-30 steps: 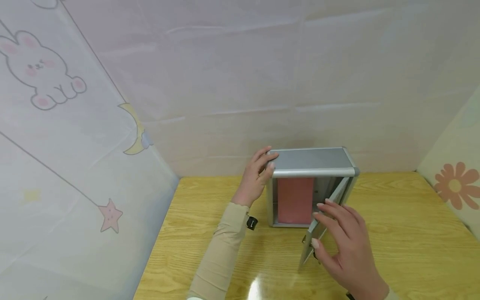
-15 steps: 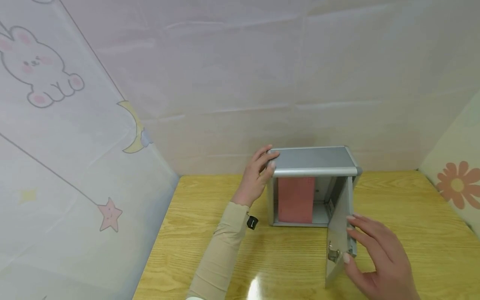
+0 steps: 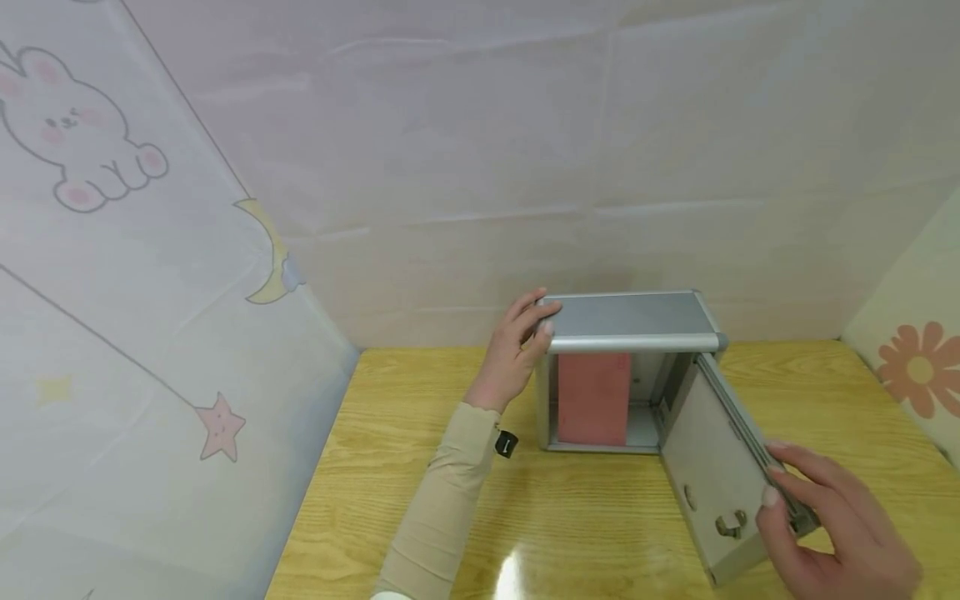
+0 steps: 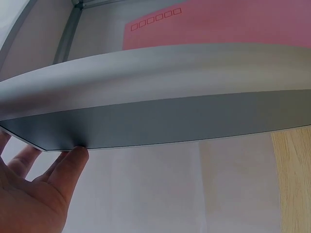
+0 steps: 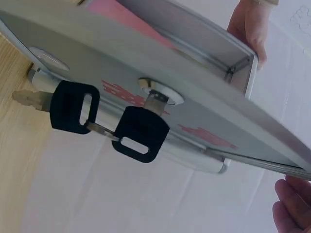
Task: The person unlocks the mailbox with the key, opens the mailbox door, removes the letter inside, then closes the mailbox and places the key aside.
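A silver-grey lockable metal box stands on the wooden table, its hinged door swung out to the right. Inside, a pink envelope with a row of small printed squares stands upright at the left. My left hand holds the box's upper left corner, fingers over the top panel. My right hand pinches the door's upper edge near its free end. On the door's outer face, one black-headed key sits in the lock; a second key dangles linked to it. A metal latch shows on the inner face.
The wooden table extends on both sides of the box and in front of it. Behind the box rises a pale creased backdrop; a wall cloth with a bunny print runs along the left.
My right hand has moved right and towards the front, swinging the door wider. More of the box's inside and the door's inner face now show. My left hand has stayed at the corner.
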The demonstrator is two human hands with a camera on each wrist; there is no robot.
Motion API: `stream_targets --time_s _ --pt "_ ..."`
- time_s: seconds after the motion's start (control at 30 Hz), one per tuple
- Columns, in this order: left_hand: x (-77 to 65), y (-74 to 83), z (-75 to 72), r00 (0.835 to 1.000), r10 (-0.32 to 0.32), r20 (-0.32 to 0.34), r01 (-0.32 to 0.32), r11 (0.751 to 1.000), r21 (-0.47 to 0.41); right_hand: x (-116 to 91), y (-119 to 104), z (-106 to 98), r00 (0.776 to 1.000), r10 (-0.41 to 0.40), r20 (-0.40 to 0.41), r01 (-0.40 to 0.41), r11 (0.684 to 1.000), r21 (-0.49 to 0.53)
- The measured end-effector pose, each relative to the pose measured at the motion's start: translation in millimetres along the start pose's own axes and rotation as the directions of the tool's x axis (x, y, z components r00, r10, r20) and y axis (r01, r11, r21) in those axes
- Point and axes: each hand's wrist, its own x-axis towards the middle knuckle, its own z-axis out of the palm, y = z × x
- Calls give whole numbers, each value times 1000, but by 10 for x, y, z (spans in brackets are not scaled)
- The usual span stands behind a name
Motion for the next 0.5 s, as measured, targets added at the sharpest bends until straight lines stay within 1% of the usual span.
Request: stream_targets --time_s 0.07,0.13,0.17,0.2,0.23,0.27,0.33,0.37,0.47,0.5 --pt "-2 -9 -3 1000 4 5 -4 1000 3 17 45 -45 1000 2 -5 -2 1000 -10" --pt "0 -12 -4 1000 7 8 -8 1000 3 21 106 -117 1000 10 22 -9 999 -42" --pt "0 -11 -4 1000 10 9 -10 1000 4 20 139 -161 998 30 46 -27 997 -65" --pt "-1 -9 -5 1000 9 9 -9 1000 5 18 167 -209 994 68 83 -59 993 -102" --pt "-2 -8 -5 1000 10 8 -10 1000 6 15 195 -252 987 105 118 -89 987 -136" --pt "-2 -8 -5 1000 11 8 -11 1000 6 7 225 -288 982 125 141 -101 981 -165" --pt "-4 0 -8 1000 10 5 -10 1000 11 7 268 -351 964 184 191 -141 965 -220" --pt "-3 -1 -9 1000 9 4 -9 1000 11 8 282 -361 958 214 190 -165 956 -243" --pt "2 2 -10 1000 12 5 -12 1000 13 3 319 -370 959 238 151 -195 948 -253" --pt "4 2 -10 1000 12 6 -12 1000 15 6 322 -374 956 253 148 -207 940 -269"
